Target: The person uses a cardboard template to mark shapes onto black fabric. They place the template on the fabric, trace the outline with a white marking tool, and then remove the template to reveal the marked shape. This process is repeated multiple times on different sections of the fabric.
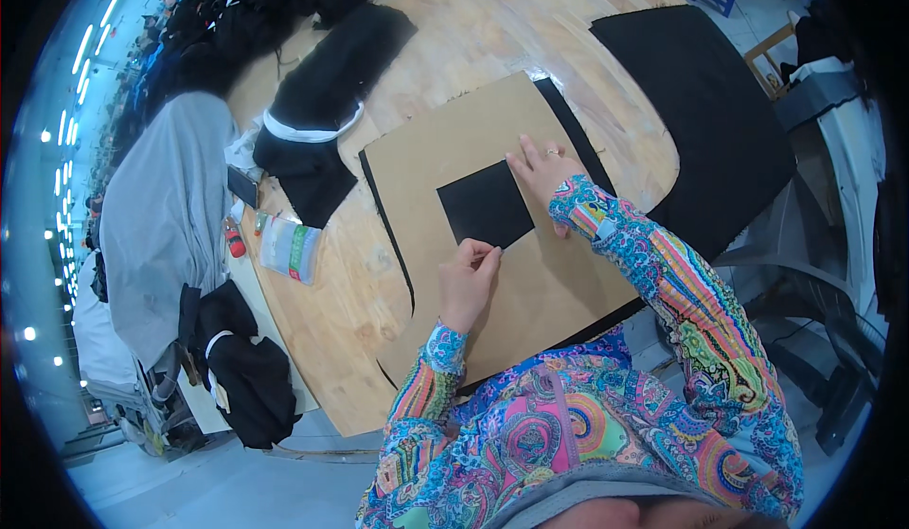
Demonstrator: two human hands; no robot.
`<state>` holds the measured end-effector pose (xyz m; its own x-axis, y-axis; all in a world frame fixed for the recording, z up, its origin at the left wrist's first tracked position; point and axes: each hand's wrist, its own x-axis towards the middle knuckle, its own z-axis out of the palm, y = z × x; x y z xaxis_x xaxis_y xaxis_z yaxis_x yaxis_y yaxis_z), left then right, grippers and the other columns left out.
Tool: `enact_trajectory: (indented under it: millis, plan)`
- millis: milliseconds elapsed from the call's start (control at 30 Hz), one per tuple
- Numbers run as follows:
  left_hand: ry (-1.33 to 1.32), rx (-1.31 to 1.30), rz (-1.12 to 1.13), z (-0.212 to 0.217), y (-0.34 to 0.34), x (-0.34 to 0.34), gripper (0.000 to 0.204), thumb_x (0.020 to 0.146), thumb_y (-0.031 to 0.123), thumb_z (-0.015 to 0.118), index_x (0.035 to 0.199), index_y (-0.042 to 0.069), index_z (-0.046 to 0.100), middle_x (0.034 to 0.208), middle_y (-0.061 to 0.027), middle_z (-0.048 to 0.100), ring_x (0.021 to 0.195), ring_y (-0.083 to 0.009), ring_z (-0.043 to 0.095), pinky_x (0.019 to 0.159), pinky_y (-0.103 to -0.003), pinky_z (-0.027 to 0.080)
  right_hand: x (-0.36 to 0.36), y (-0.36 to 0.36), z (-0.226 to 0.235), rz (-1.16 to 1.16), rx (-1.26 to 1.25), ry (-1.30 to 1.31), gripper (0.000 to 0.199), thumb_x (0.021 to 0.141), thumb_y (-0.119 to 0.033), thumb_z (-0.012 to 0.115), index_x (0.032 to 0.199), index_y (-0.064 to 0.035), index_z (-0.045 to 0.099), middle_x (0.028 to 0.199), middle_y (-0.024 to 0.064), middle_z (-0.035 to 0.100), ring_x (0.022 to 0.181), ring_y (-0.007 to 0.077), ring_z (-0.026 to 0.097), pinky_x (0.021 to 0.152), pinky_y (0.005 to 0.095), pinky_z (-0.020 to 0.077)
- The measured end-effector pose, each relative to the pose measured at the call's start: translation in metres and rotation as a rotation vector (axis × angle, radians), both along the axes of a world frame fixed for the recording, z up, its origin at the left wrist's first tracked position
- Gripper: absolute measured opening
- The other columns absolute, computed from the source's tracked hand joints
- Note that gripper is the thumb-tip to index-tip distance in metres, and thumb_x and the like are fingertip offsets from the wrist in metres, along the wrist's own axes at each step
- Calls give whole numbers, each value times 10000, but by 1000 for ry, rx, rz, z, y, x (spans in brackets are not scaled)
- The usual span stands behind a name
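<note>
A tan cardboard sheet (417,171) lies over black fabric (579,134), whose edges show along several sides. In the middle of the cardboard is a black square (485,205); I cannot tell if it is a cut-out or a piece on top. At the square's near edge my left hand (471,278) is pinched shut, and whatever is between the fingertips is too small to make out. My right hand (547,174) rests on the cardboard by the square's right side, fingers stretched out and holding nothing.
Black fabric (701,103) hangs over the table's right edge. At the left lie a black piece with a white band (317,74), a phone (242,187), a plastic packet (290,247) and a red item (234,237). Grey cloth (170,216) drapes beyond the wooden table (454,36).
</note>
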<state>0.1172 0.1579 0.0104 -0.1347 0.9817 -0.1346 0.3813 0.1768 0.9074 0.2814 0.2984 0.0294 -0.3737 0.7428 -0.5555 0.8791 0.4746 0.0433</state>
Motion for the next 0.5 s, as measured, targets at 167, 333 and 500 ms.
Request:
enact_trajectory:
  millis: [167, 333, 500]
  plan:
    - [40, -22, 14, 4, -1, -2, 123, 828, 109, 668, 825, -1, 615, 730, -31, 649, 665, -74, 595, 600, -226, 476, -2, -1, 10, -3, -41, 18, 1378, 348, -139, 929, 1474, -249, 143, 1536, 114, 39, 1282, 408, 324, 846, 526, 519]
    - [107, -2, -17, 9, 0, 0, 128, 830, 124, 661, 838, 5, 614, 731, -67, 655, 674, -115, 620, 605, -249, 485, -1, 0, -3, 4, -5, 16, 1403, 330, -138, 935, 1475, -254, 132, 1536, 113, 41, 1284, 400, 321, 840, 523, 521]
    - [166, -18, 22, 15, -2, -8, 124, 831, 127, 651, 861, 12, 616, 764, -106, 669, 706, -184, 669, 625, -287, 506, -1, -4, 22, 71, -36, -38, 1447, 327, -266, 945, 1474, -133, 75, 1518, 178, 110, 1269, 397, 371, 980, 380, 438]
